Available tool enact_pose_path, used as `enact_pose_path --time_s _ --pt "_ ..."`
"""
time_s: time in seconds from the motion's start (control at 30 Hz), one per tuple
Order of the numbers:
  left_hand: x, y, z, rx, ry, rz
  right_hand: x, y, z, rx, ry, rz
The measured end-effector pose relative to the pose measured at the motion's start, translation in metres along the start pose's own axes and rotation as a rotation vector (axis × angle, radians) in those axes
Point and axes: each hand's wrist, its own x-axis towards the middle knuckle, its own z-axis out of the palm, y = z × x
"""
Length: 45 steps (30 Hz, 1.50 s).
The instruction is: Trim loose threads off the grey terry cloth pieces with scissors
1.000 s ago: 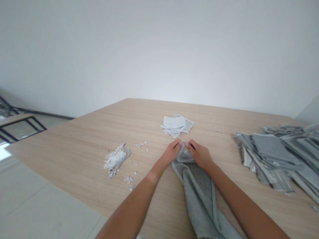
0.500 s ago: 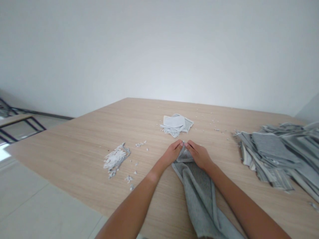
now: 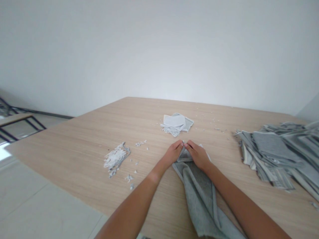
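A long piece of grey fabric point(image 3: 199, 192) runs from my fingertips down toward me, off the bottom of the view. At its far end, my left hand point(image 3: 174, 152) pinches the edge between thumb and fingers. Close beside it, my right hand point(image 3: 198, 155) grips the same edge, with the fingertips of both hands almost touching. Between the hands a small flap of the cloth is folded over. Just beyond my hands lies a small stack of pale fabric pieces point(image 3: 174, 122). Whatever is right between the fingertips is too small to make out.
On the left of the wooden table point(image 3: 82, 136) lies a heap of white scraps point(image 3: 116, 157), with loose bits point(image 3: 129, 178) scattered near it. A large pile of grey fabric point(image 3: 276, 149) covers the right side. Behind stands a white wall point(image 3: 159, 49); a bench point(image 3: 17, 119) is at far left.
My right hand has shifted very slightly, and a bit of pale cloth edge now shows beyond it. Both hands keep their grip on the grey fabric.
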Motion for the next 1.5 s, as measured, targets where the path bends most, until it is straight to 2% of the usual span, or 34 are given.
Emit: enact_pose_path --time_s 0.37,0.77,1.17,1.5 --pt "0.000 -0.009 0.002 0.000 0.002 0.012 -0.002 -0.002 0.003 0.084 0.036 0.007" --pt "0.000 -0.004 0.002 0.067 -0.002 0.016 -0.002 0.004 0.010 0.107 0.101 -0.046" --pt "0.000 -0.004 0.004 0.128 -0.051 0.025 0.001 0.006 0.012 0.025 0.048 0.012" --pt "-0.001 0.002 0.004 0.131 -0.043 0.026 -0.001 0.006 0.011 0.042 0.112 0.000"
